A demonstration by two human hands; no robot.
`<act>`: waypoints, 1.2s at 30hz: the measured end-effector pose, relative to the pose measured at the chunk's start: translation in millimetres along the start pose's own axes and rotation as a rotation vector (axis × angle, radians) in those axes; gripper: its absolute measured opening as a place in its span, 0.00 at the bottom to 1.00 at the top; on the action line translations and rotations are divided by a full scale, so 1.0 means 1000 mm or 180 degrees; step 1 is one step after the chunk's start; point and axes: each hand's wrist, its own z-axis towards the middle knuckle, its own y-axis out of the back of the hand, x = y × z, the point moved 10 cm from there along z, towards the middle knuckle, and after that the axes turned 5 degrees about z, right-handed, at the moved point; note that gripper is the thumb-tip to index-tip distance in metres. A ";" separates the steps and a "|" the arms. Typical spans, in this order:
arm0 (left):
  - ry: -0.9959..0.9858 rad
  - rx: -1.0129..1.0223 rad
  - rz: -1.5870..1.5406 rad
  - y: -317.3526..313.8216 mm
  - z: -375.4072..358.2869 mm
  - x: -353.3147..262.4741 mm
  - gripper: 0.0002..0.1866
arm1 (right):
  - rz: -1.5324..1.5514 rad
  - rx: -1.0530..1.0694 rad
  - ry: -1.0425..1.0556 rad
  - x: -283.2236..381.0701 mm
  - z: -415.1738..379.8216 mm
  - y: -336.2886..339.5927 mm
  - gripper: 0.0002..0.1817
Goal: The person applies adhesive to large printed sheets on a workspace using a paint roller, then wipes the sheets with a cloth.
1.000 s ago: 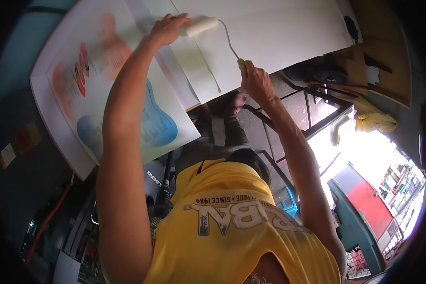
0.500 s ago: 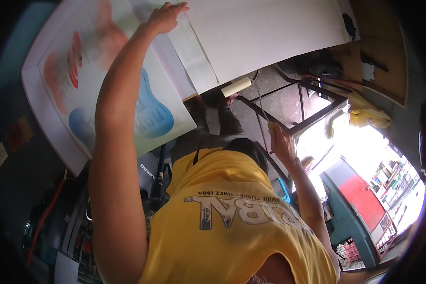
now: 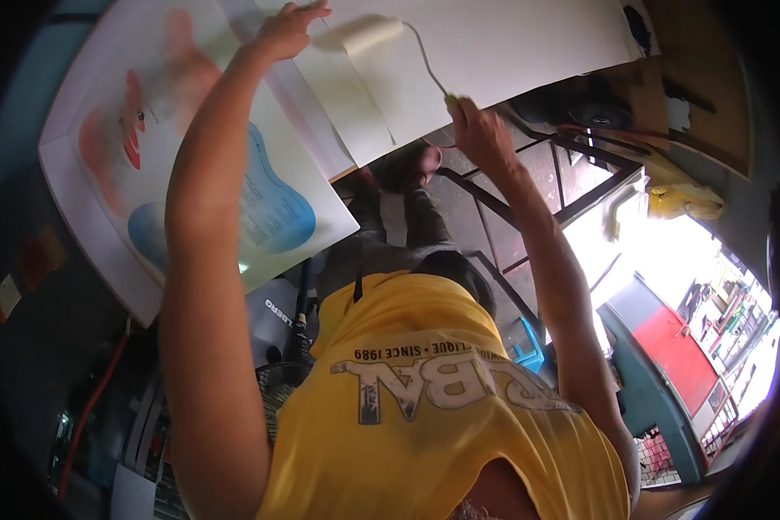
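A cramped workshop, apparently for sign or print work, opens to daylight between 3 and 4 o'clock, beside a red-and-grey door (image 3: 670, 336). A roller (image 3: 371, 37) at 12 o'clock meets white sheeting (image 3: 511, 48); a printed sheet (image 3: 152, 178) spreads at 10. A metal frame (image 3: 602, 191) and wooden board (image 3: 711, 108) stand at 2, a red cable (image 3: 93, 403) at 8.

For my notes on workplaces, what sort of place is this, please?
Probably a sign or print workshop: a roller in the right hand, a large printed sheet and a dark open frame.
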 end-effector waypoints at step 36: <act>0.1153 -0.0007 0.0078 -0.009 -0.003 -0.008 0.46 | -0.1402 0.1578 0.0304 -0.534 0.154 0.433 0.19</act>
